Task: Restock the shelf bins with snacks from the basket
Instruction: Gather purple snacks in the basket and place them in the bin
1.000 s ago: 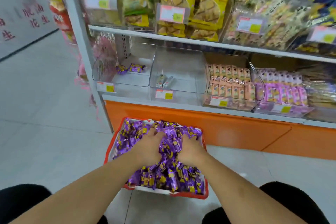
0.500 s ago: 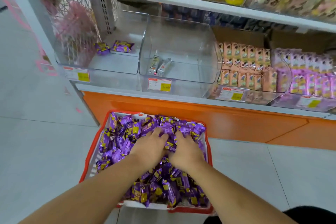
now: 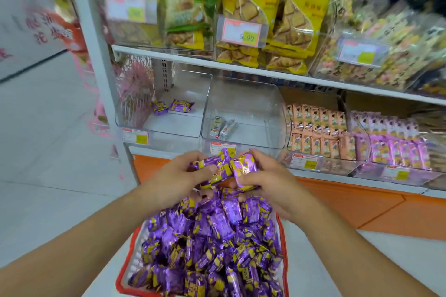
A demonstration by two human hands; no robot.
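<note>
Both hands, left [image 3: 175, 179] and right [image 3: 266, 182], gripped a bunch of purple snacks [image 3: 225, 169] together above the red basket [image 3: 282, 243], just below the near-bare clear shelf bins [image 3: 241, 113].

I see the basket [image 3: 125, 279] on the floor [image 3: 48, 200] in front of the shelf unit, heaped with snack packets [image 3: 212, 248]. Above its far end my left hand [image 3: 173, 183] and right hand [image 3: 270, 181] sit side by side, a bunch of packets [image 3: 226, 169] held between them. Behind the hands, on the lower shelf, four bins stand in a row. The leftmost bin [image 3: 169, 125] holds two packets [image 3: 172, 106] near its back. The bin to its right [image 3: 243, 113] holds two small bars [image 3: 222, 128]. Further right come two bins packed with stacked packs [image 3: 318, 130]. On the upper shelf [image 3: 217, 65] above them stand bagged snacks [image 3: 263, 14].
</note>
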